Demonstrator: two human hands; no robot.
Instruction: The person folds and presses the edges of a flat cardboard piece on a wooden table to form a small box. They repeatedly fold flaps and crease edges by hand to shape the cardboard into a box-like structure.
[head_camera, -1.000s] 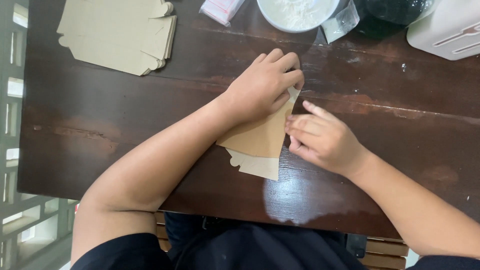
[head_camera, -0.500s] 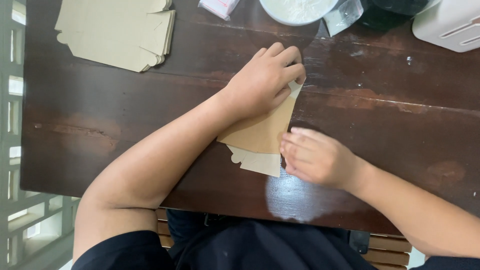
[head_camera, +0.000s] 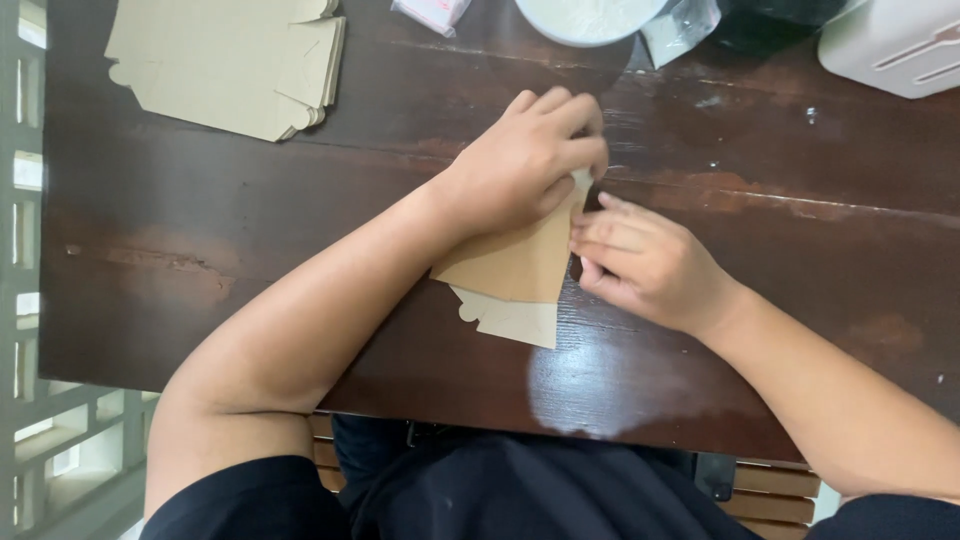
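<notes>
Left hand (head_camera: 525, 160) is pressing its fingers together on the flat cardboard blank (head_camera: 515, 270) lying on the counter (head_camera: 200, 250); right hand (head_camera: 640, 262) fingers are pinching the blank's edge. White bowl (head_camera: 585, 15) beyond the fingers; contents unclear.

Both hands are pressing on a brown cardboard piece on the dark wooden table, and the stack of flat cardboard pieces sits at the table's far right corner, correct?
Not quite. The stack of flat cardboard pieces sits at the table's far left corner, as the head view shows. The rest holds: the left hand and right hand press on the brown cardboard piece.
</notes>
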